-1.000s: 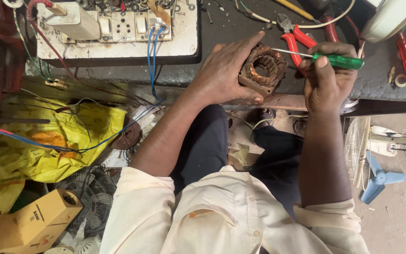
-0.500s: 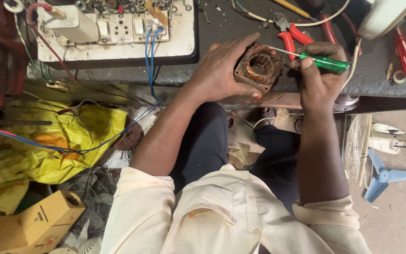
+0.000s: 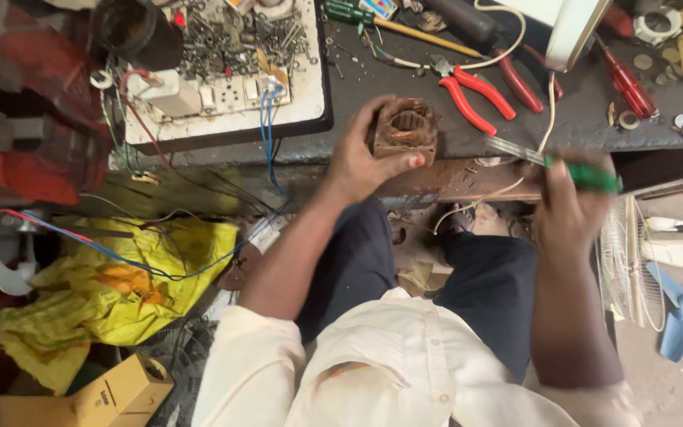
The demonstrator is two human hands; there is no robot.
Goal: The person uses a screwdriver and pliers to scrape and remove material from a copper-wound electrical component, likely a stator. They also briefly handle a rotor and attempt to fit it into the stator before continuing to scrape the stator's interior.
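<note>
The fingers of the left hand are wrapped around a brown motor stator at the edge of the tabletop. The right hand, blurred, closes its fingers on a green-handled screwdriver, just right of the stator. Red pliers lie beyond.

Red pliers & screwdriver crowd bench behind stator; front edge free.

Our left hand grips the motor stator at the workbench front edge; our right hand holds a green-handled screwdriver.
</note>
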